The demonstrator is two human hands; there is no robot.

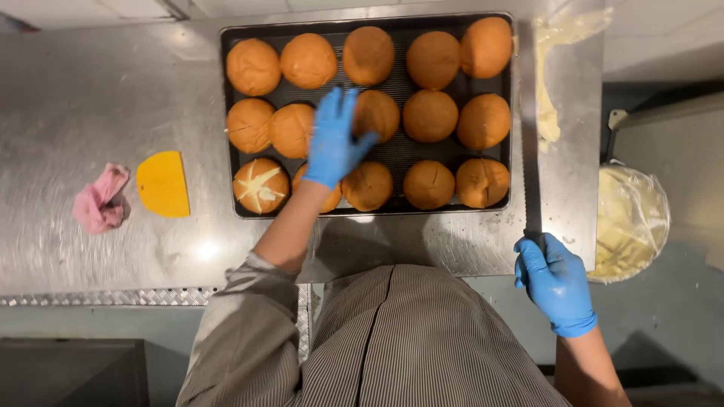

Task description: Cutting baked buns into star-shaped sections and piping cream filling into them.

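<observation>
A dark baking tray on a steel table holds several round golden-brown buns. My left hand, in a blue glove, hovers with fingers spread over the buns in the tray's middle left, nearest a bun in the middle row. One bun at the front left has a cross cut filled with pale cream. My right hand, also gloved, grips the handle of a long knife whose blade lies along the tray's right side, smeared with cream.
A yellow plastic scraper and a crumpled pink cloth lie on the steel table left of the tray. A container of pale cream covered in plastic film sits lower at the right, beyond the table's edge.
</observation>
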